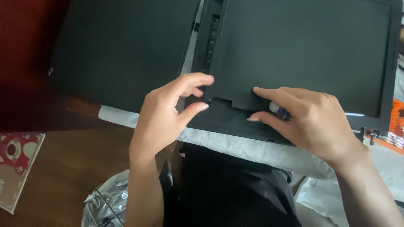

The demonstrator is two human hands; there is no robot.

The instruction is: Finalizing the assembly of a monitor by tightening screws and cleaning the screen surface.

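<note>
Pinching at the near edge of the dark monitor back panel (303, 54), the left hand (162, 115) has thumb and forefinger spread a little apart around a small notch, touching the plastic but clamped on nothing. The right hand (313, 120) lies flat on the panel with its fingers pressed on a raised rectangular cover, and a small blue-and-white tool (278, 110) is tucked between them. The panel rests face down on white foam sheeting (252, 149) across the lap. It looks stiff, broad and fairly light, with a fragile screen underneath, so the frame edges are likely the safest hold. A second dark panel (122, 46) lies to its left. At far left a red-and-cream patterned box (17, 164) sits on the wooden floor (71, 168), with crumpled clear plastic wrap (105, 201) nearby.
</note>
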